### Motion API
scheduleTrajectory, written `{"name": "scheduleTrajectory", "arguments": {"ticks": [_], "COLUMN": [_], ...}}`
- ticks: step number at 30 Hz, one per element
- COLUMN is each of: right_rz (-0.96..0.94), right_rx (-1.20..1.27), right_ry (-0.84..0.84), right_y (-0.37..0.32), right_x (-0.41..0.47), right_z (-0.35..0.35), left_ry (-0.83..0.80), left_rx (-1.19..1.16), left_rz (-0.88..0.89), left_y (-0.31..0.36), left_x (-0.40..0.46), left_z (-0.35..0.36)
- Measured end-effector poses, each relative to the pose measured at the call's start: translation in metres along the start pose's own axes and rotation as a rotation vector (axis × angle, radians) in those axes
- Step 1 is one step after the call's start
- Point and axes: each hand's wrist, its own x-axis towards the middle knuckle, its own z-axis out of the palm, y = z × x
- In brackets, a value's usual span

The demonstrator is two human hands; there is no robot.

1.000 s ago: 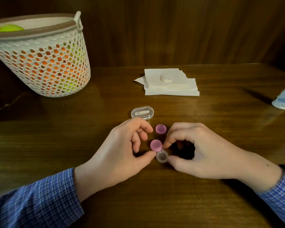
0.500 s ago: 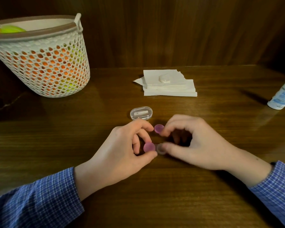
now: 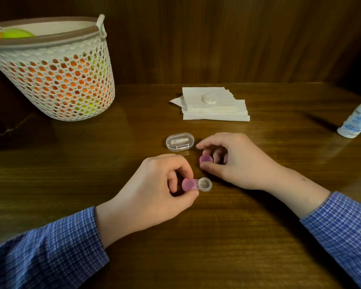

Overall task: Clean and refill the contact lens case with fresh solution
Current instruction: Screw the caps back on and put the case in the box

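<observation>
1. Since the earlier frame the right hand [image 3: 236,161] has left the lens case and gone to the loose pink cap [image 3: 206,159]; it is now pinching that cap between thumb and index finger, the other fingers curled behind it.
2. The left hand [image 3: 154,192] is still gripping the contact lens case [image 3: 196,185] by its capped end, thumb below and index finger above the pink cap [image 3: 188,184] that is on it. Likely reason: this is steadying the case flat on the table [image 3: 217,236] and leaving the other end free.
3. The open well [image 3: 205,184] is pointing toward the right hand, uncovered. Cannot tell whether any liquid is in it.
4. Judgement: the right hand is either setting the loose cap aside or picking it up to screw on; the picture does not settle which.
5. The solution bottle [image 3: 357,119] is standing at the far right edge, well apart from both hands, on the right hand's side, so probably that hand's to fetch.
6. The tissue stack [image 3: 215,107] is sitting behind the work area with a small white item [image 3: 209,98] on top; it is within reach for wiping.
7. A small clear box [image 3: 180,141] is lying just behind the hands, closed, with a white piece inside.
8. A mesh basket [image 3: 56,80] is standing far left, holding orange and green contents; probably not needed here.
</observation>
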Motion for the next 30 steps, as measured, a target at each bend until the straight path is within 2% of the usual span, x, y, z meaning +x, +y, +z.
{"name": "scheduleTrajectory", "arguments": {"ticks": [8, 17, 30], "right_rz": [-0.016, -0.07, -0.151], "right_rx": [0.023, 0.385, 0.295], "right_ry": [-0.113, -0.047, -0.149], "right_y": [0.006, -0.003, -0.014], "right_x": [-0.013, -0.026, -0.031], "right_z": [-0.023, -0.019, -0.013], "left_ry": [-0.022, -0.031, -0.036], "left_rx": [0.037, 0.038, 0.038], "left_rz": [0.023, 0.016, 0.009], "left_y": [-0.004, -0.004, -0.003], "left_x": [0.0, 0.001, 0.0], "left_z": [-0.001, -0.001, -0.003]}}
